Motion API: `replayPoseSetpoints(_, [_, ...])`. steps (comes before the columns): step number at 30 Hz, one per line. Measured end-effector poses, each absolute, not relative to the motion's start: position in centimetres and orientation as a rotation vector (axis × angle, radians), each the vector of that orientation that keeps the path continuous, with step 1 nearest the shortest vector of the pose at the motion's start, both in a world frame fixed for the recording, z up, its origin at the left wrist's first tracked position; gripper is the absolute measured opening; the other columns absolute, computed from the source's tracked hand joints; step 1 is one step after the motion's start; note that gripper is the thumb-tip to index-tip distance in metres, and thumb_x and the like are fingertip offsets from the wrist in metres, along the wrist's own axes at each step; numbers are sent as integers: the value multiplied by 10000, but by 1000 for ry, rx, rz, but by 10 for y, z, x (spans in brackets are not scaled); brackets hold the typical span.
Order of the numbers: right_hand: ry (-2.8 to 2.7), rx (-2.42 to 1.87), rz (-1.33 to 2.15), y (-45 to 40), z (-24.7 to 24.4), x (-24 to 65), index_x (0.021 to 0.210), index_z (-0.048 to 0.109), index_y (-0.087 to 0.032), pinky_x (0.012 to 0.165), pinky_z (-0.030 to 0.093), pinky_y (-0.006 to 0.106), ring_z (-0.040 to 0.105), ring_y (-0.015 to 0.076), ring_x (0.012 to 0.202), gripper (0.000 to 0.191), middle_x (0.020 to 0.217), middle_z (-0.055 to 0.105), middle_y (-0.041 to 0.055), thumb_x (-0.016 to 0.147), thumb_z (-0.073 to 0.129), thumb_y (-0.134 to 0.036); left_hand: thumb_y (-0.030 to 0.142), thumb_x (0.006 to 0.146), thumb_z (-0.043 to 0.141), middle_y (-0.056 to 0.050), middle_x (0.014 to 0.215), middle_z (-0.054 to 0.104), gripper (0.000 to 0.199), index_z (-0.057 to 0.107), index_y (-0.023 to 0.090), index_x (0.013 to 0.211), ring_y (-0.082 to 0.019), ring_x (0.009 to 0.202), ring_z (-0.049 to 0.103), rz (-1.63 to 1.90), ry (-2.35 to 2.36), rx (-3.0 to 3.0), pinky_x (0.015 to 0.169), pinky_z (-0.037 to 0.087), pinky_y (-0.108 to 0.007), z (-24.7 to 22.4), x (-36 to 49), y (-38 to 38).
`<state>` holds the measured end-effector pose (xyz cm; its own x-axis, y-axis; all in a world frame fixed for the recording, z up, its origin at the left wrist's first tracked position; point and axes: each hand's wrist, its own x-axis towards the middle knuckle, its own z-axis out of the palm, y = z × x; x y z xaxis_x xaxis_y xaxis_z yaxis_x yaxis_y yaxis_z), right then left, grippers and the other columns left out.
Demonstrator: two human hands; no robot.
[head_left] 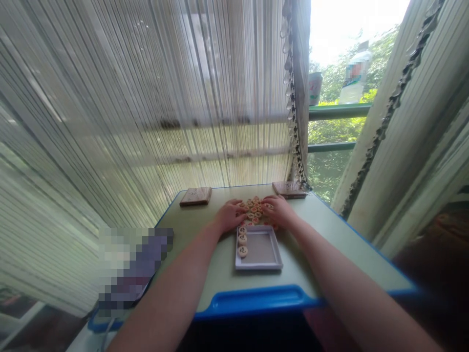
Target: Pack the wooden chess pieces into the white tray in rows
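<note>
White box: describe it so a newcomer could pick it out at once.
On the green desk, look between the forearms. Unlike the two brown blocks at the far edge, the white box is open, with three pieces down its left side.

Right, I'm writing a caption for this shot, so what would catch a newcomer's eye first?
Probably the two hands, left and right, resting at a loose cluster of round pieces in the middle of the table. Just nearer the viewer sits a shallow white box with three pieces lined up along its left side. Behind it all, a striped sheer curtain fills much of the view.
</note>
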<state>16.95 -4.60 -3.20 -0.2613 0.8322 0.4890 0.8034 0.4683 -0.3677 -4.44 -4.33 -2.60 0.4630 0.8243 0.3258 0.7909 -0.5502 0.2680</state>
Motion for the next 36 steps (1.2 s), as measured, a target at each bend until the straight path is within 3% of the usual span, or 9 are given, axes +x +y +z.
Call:
replayPoseSetpoints(9, [-2112, -1267, 77, -58, -32, 169, 915, 694, -216, 867, 386, 354, 534, 221, 949, 261, 995, 658, 61, 788, 517, -359, 347, 712, 563, -57, 1149, 595, 288, 695, 223, 936, -204, 1192, 426, 615, 1379, 2611, 1075, 226, -364, -29, -50, -39])
replayPoseSetpoints(18, [-2143, -1236, 44, -61, -29, 166, 830, 705, -206, 831, 403, 349, 571, 212, 883, 215, 905, 684, 64, 784, 525, -312, 310, 659, 643, -70, 1076, 613, 160, 677, 178, 743, -201, 1041, 534, 887, 1369, 2431, 960, 374, -344, -22, -44, -45])
replayPoseSetpoints(21, [-2127, -1228, 41, -65, -27, 162, 939, 675, -197, 819, 428, 345, 560, 222, 915, 227, 930, 674, 73, 760, 556, -270, 341, 692, 628, -72, 960, 648, 205, 653, 153, 770, -182, 916, 581, 980, 1313, 2237, 871, 429, -338, -19, -41, -46])
replayPoseSetpoints(25, [-2104, -1101, 67, -75, -25, 156, 1116, 577, -218, 802, 453, 337, 567, 208, 922, 384, 1027, 646, 68, 735, 597, -264, 379, 683, 647, -75, 790, 657, 309, 629, 109, 832, -139, 690, 597, 1012, 1145, 1858, 627, 466, -264, -14, -38, -50])
replayPoseSetpoints(27, [-2103, -992, 74, -80, -24, 152, 1112, 571, -242, 798, 455, 325, 576, 191, 909, 367, 1041, 638, 58, 746, 592, -273, 393, 663, 668, -68, 747, 650, 354, 624, 97, 853, -114, 616, 584, 985, 1031, 1744, 543, 436, -223, -9, -36, -54])
replayPoseSetpoints(31, [-2117, -905, 54, -85, -23, 148, 1012, 615, -243, 744, 464, 306, 592, 170, 810, 251, 881, 659, 49, 767, 574, -281, 417, 613, 706, -52, 688, 641, 420, 638, 92, 870, -91, 537, 568, 879, 965, 1633, 477, 394, -192, -2, -35, -60])
replayPoseSetpoints(36, [-2090, -870, 29, -88, -24, 146, 916, 636, -219, 719, 464, 285, 580, 164, 789, 179, 840, 655, 51, 759, 586, -289, 387, 601, 721, -34, 613, 623, 358, 671, 95, 803, -77, 495, 539, 778, 938, 1651, 443, 342, -187, -1, -37, -62])
